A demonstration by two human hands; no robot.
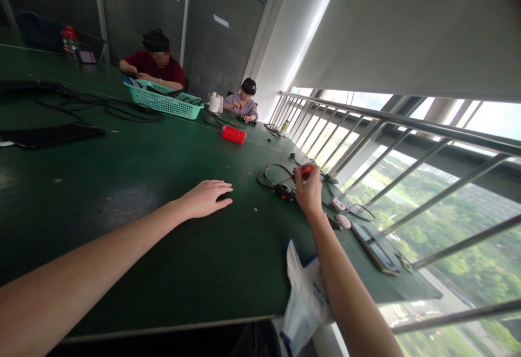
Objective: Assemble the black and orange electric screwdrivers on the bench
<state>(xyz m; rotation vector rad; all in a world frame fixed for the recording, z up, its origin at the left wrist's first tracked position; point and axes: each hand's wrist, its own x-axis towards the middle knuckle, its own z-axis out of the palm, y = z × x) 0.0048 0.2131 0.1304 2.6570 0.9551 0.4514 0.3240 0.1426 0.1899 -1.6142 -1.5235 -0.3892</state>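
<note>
My left hand (207, 197) rests flat on the green table (134, 172), fingers stretched out and together, holding nothing. My right hand (308, 190) is farther right, fingers closed around a small orange-handled tool (303, 171). Just left of that hand lies a small black device (285, 192) with a black cable (269, 175) looped behind it. Two small white and pink oval parts (341, 211) lie to the right of my wrist. A white work glove (306, 297) hangs over the table's near edge under my right forearm.
A phone (375, 248) lies near the table's right edge by the metal railing (407, 145). A red box (233, 134), a teal basket (165, 102), a white kettle (215, 102) and cables sit farther back. Two people work at the far end. A dark tablet (49, 134) lies left.
</note>
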